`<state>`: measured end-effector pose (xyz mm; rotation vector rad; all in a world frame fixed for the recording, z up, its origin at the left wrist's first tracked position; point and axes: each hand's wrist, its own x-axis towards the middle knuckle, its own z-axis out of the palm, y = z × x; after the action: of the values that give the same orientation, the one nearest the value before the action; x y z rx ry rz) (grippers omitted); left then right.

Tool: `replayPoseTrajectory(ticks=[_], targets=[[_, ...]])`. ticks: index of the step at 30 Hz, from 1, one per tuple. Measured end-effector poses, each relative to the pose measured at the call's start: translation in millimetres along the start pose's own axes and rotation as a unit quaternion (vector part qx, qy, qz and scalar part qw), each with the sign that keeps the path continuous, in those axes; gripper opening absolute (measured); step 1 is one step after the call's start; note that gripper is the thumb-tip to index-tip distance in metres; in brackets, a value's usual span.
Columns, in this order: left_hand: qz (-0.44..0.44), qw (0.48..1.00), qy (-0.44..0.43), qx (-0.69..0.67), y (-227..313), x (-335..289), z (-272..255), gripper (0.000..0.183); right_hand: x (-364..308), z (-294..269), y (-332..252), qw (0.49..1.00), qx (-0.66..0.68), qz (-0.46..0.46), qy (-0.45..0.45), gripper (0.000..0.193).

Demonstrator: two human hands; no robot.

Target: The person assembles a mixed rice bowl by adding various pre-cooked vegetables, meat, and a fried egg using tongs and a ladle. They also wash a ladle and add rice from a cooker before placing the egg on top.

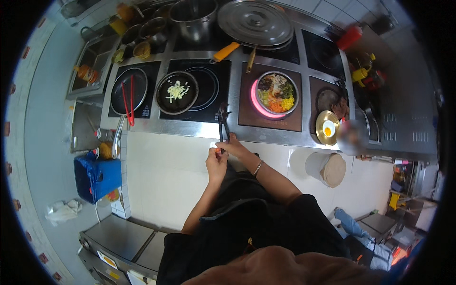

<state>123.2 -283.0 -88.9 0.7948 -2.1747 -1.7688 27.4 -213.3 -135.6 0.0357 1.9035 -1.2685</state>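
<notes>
My right hand (233,146) is closed around the handles of a dark plier-like clamp (221,124), its jaws pointing away from me at the stove's front edge. Just left of it and nearer to me, my left hand (216,165) has its fingers curled closed at the handle ends. Ahead to the right, a round bowl (298,97) of vegetables in coloured sections stands on a glowing red ring. A dark round pan (164,105) to the left holds pale shreds (177,90).
Red tongs (126,102) lie across a frying pan (118,85) at the left. A brass dish (323,135) with a fried egg (328,128) sits at the right. Behind are a large lid (256,21) and a steel pot (192,28). A covered bucket (327,170) stands on the floor.
</notes>
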Motion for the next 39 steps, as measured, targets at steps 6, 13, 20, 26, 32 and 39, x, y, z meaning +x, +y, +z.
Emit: replayPoseTrajectory(ticks=[6, 13, 20, 26, 32, 39], targets=[[-0.029, 0.973, -0.229, 0.008, 30, -19, -7, 0.011, -33, -11, 26, 0.986, 0.032, -0.087, 0.142, 0.035], [-0.020, 0.925, -0.380, 0.010, 32, -29, 4, 0.014, -155, -122, 39, 0.941, -0.058, -0.136, 0.303, 0.028], [-0.118, 0.863, -0.492, 0.006, -15, -18, 61, 0.015, -200, -153, 65, 0.926, -0.031, -0.155, 0.344, 0.030], [-0.137, 0.811, -0.565, 0.068, -6, -25, 104, 0.017, -243, -144, 117, 0.901, -0.024, -0.140, 0.410, 0.031], [-0.155, 0.767, -0.618, 0.077, -28, -38, 137, 0.018, -281, -147, 163, 0.891, 0.032, -0.122, 0.435, 0.031], [-0.117, 0.768, -0.626, 0.070, 9, -67, 139, 0.018, -260, -151, 157, 0.909, 0.133, -0.062, 0.390, 0.033]])
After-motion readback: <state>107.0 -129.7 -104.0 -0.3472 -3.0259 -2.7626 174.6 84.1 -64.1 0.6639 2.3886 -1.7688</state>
